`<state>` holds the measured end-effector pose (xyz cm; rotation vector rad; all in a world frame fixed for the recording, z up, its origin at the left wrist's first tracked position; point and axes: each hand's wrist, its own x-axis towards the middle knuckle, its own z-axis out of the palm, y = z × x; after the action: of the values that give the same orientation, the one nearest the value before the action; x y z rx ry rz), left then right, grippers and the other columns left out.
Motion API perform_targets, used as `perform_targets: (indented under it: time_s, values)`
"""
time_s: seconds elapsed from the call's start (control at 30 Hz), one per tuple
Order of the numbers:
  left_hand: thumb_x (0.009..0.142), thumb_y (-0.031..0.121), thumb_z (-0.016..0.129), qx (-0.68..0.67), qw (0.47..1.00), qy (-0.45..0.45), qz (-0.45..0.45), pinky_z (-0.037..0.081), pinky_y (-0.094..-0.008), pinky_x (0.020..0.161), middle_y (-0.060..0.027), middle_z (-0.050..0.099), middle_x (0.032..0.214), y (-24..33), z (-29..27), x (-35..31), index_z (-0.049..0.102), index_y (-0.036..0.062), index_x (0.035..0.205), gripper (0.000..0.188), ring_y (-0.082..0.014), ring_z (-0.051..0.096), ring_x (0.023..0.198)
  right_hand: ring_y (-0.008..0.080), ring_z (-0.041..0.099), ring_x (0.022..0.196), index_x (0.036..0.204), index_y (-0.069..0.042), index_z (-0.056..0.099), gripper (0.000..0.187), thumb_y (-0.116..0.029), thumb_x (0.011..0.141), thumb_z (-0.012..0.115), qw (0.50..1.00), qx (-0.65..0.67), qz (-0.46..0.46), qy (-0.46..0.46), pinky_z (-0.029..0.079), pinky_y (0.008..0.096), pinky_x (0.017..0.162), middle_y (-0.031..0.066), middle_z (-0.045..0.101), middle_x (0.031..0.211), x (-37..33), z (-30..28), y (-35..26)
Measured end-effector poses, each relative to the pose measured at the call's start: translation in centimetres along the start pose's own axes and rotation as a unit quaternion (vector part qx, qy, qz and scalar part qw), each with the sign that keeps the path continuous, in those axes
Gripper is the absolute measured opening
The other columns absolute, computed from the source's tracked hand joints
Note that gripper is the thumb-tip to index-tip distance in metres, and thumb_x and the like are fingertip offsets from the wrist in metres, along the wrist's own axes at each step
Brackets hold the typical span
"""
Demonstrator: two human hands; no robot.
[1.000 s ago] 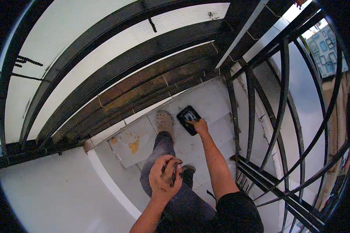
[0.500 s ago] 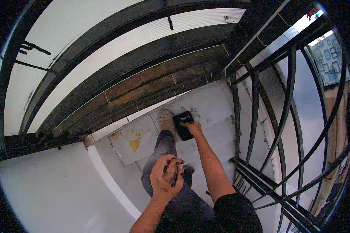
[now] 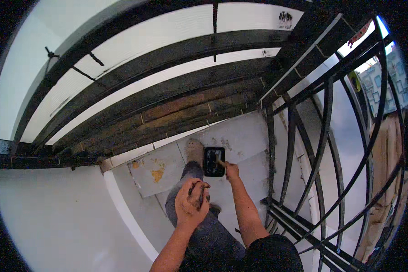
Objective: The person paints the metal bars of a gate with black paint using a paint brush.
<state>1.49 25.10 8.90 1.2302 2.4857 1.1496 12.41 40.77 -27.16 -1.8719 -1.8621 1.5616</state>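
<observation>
A black tray with dark, wet-looking paint in it rests on the grey tiles beside my shoe. My right hand is at the tray's right edge, closed on what looks like a small paintbrush. The brush's tip reaches over the inside of the tray, and its details are blurred. My left hand is curled shut above my bent knee, its fingers smeared with dark paint. Whatever lies inside those fingers is hidden.
Curved black metal bars form a railing at the right. Black beams with white panels between them stand ahead. My foot in a beige clog is left of the tray. Yellowish stains mark the tiles.
My right hand has drawn back from over the tray to its right edge, uncovering more of the tray's inside. My left hand stays curled above the knee. The view has shifted slightly.
</observation>
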Motion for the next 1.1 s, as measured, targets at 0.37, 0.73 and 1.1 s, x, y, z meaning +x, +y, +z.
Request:
perform_targets:
  time_s: [0.37,0.73,1.1]
  values:
    - [0.078,-0.001,0.064,-0.088,0.996,0.032,-0.012,0.051,-0.0327,0.075,-0.0106,0.059,0.094,0.3,0.1,0.3,0.063,0.0019,0.09,0.012,-0.0277,0.063,0.08,0.0114,0.028,0.038,0.074,-0.01,0.054,0.029,-0.032,0.09,0.061,0.895,0.399,0.189,-0.068,0.021,0.0289,0.035,-0.002,0.033,0.051,-6.5,-5.5,-6.2]
    - [0.089,0.018,0.061,-0.197,0.967,0.159,-0.04,0.045,-0.0361,0.079,-0.0099,0.054,0.089,-1.6,-1.1,-0.3,0.064,0.001,0.083,0.018,-0.0246,0.057,0.086,0.0082,0.031,0.042,0.084,-0.009,0.053,0.022,-0.026,0.093,0.062,0.888,0.441,-0.06,0.114,0.022,0.026,0.04,-0.0045,0.032,0.056,-19.5,-17.2,-22.1]
    - [0.091,0.016,0.06,-0.361,0.91,0.179,-0.103,0.045,-0.0324,0.08,-0.0087,0.054,0.087,-2.2,-1.0,-1.3,0.056,-0.0003,0.09,0.017,-0.0221,0.057,0.087,0.041,0.064,0.075,0.103,-0.002,0.06,0.024,-0.018,0.088,0.067,0.898,0.001,-0.328,0.294,0.048,0.043,0.065,0.0244,0.063,0.08,-22.3,-18.9,-33.4]
